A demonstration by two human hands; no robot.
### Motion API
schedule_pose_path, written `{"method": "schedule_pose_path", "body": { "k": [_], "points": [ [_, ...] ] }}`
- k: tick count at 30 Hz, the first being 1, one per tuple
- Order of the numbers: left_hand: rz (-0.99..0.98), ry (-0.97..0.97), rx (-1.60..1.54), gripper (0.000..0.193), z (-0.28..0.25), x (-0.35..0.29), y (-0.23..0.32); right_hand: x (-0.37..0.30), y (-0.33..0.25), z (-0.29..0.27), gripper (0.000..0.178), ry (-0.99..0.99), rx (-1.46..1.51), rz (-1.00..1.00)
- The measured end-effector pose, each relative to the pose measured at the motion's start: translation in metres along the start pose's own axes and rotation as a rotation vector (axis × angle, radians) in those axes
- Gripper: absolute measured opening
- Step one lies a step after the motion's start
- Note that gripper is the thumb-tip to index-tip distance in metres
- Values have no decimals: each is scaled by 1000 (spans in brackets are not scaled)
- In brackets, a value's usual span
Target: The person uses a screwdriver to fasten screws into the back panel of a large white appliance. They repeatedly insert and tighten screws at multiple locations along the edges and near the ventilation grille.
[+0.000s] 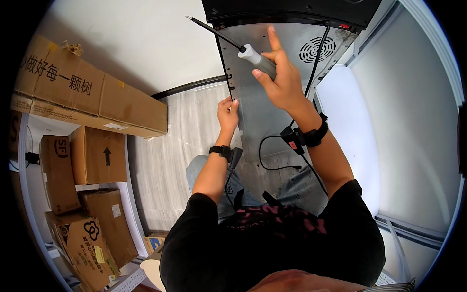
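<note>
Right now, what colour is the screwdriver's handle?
Grey grip with a white front end, on the screwdriver in the right hand; head view.

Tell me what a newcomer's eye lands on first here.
The right hand, raised at top centre, grips a screwdriver with a white and grey handle, its shaft slanting up and left. Behind it stands a grey metal back panel with a round vent and a black cable; the left hand pinches its left edge. Brown cardboard boxes pile up at left.
</note>
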State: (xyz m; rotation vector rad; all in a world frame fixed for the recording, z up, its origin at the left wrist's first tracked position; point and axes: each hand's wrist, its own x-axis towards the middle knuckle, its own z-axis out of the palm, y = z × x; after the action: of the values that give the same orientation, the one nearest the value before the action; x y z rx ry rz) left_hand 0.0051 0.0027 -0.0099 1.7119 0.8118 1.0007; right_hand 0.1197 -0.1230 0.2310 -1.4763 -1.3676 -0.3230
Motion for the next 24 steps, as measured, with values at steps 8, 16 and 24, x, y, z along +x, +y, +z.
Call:
{"method": "schedule_pose_path", "body": {
  "k": [8,16,24],
  "points": [
    [-9,-4,-48,24,-1,-2,11,-1,2,-5,33,-33,49,28],
    [166,-112,225,25,-43,35,47,1,4,1,31,31,39,-31],
    [607,18,69,65,-52,80,186,2,1,2,33,47,33,-25]
  ]
}}
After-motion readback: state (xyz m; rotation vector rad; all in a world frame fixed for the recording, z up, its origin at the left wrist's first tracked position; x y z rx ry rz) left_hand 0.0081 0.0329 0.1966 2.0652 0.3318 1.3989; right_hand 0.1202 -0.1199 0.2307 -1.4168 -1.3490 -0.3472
